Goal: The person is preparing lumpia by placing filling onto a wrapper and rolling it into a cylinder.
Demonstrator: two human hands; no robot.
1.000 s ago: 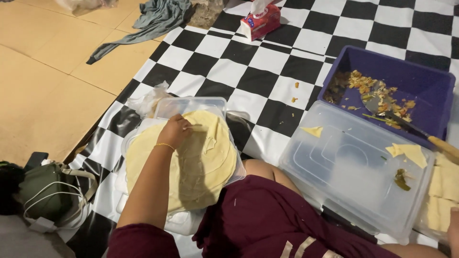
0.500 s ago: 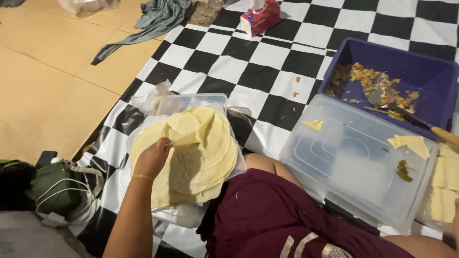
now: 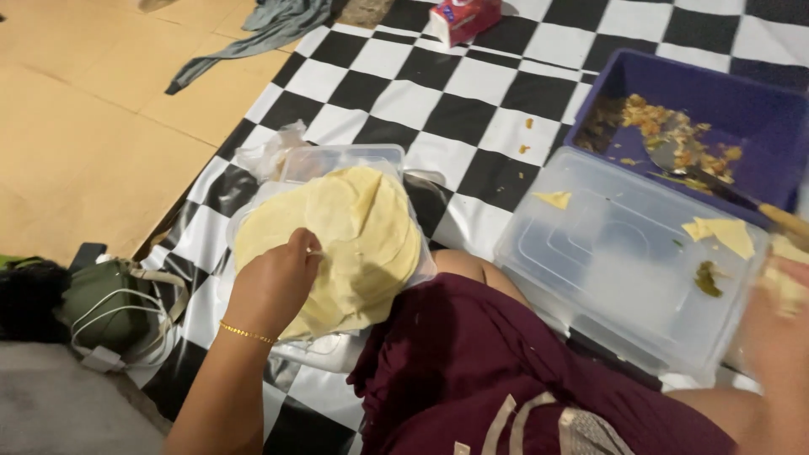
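The left hand [image 3: 274,282] is resting on a stack of thin, pale yellow wrapper sheets [image 3: 354,236], its fingers curled and pinching at the edge of the top sheet near the middle of the pile. A thin gold bracelet [image 3: 246,334] is sitting on that wrist. The stack is lying in a clear plastic tray [image 3: 333,158] on a black-and-white chequered mat [image 3: 472,93] spread over the floor, just beside the person's knee in dark red cloth [image 3: 472,371]. The right hand [image 3: 779,337] is showing blurred at the right edge; whether it is spread or gripping something cannot be told. Next to it, an upturned clear plastic lid [image 3: 624,261] is carrying small folded yellow pieces [image 3: 720,234] and a dab of green filling [image 3: 706,278]. Behind the lid, a purple tub [image 3: 742,93] is holding chopped filling with a spoon [image 3: 716,181] lying in it. A green bag with a white cord [image 3: 105,307] is lying to the left, off the mat
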